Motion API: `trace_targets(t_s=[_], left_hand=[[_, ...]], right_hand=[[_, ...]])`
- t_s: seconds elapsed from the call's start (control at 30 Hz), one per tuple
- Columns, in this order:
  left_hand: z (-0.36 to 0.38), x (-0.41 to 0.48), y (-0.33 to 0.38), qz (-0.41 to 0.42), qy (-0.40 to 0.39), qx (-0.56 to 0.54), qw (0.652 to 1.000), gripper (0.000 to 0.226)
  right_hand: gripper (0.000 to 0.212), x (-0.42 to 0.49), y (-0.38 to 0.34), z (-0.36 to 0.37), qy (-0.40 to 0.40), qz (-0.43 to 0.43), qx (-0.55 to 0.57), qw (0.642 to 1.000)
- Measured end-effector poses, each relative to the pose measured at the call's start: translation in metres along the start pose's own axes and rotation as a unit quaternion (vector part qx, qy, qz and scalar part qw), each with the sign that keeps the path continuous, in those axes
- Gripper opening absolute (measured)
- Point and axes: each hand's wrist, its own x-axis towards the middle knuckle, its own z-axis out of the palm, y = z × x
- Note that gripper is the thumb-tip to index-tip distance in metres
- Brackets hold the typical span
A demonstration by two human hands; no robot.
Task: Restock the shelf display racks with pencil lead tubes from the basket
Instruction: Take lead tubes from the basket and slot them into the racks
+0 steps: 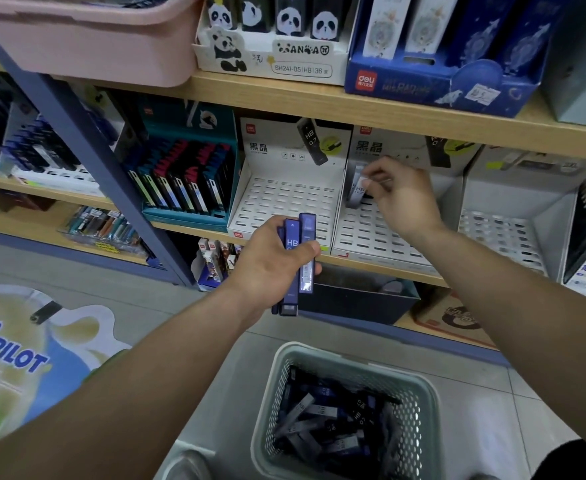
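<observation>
Lead tube at the rack slots, a bundle waiting in our other hand.

Our right fingers point(374, 175) pinch one grey lead tube point(358, 187) by its upper end, right of the frame's centre. Its long axis stands nearly upright, and its lower end meets the top-left slots of the right rack point(371, 237); we cannot tell whether it is seated. The tube lies just left of our right hand point(404, 202), the hand nearer that rack, so we judge the coming move to be a short push down along the tube's axis. At centre frame our left hand point(274, 268) is closed round a bundle of blue tubes point(307, 233), held upright in front of the left rack point(284, 202), whose slots look unfilled. More tubes lie jumbled in the mesh basket point(419, 389) at lower centre.
</observation>
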Motion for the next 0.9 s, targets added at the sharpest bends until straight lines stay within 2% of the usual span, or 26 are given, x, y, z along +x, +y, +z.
trace_targets(t_s=[0.2,0.3,0.37,0.4,0.47,0.5,0.67,0.8,0.9], left_hand=[[0.000,0.000,0.000,0.001,0.000,-0.008,1.000,0.019],[-0.001,-0.001,0.001,0.001,-0.005,-0.014,1.000,0.020],[-0.001,-0.002,0.002,0.005,-0.014,-0.021,1.000,0.019],[0.000,-0.003,0.003,0.008,-0.021,-0.025,0.999,0.018],[0.003,-0.006,0.005,0.017,-0.041,-0.029,0.999,0.016],[0.005,-0.008,0.006,0.022,-0.053,-0.031,0.998,0.017],[0.015,-0.017,0.008,0.038,-0.096,-0.034,0.994,0.028],[0.013,-0.020,0.007,0.031,-0.104,-0.031,0.994,0.026],[0.010,-0.020,0.005,0.010,-0.126,-0.004,0.992,0.025]], right_hand=[[0.034,-0.005,0.002,0.004,-0.042,-0.012,-0.086,0.995],[0.040,-0.016,-0.012,-0.003,-0.028,-0.011,-0.101,0.994],[0.029,-0.029,-0.035,-0.012,-0.049,0.013,-0.011,0.999],[0.023,-0.036,-0.048,-0.018,-0.090,0.046,0.070,0.992],[0.016,-0.052,-0.070,-0.026,-0.175,0.111,0.201,0.957],[0.015,-0.058,-0.075,-0.028,-0.197,0.130,0.231,0.944],[0.012,-0.071,-0.081,-0.032,-0.192,0.166,0.266,0.930],[0.003,-0.072,-0.077,-0.041,-0.181,0.186,0.298,0.919],[0.006,-0.071,-0.075,-0.046,-0.158,0.194,0.356,0.901]])
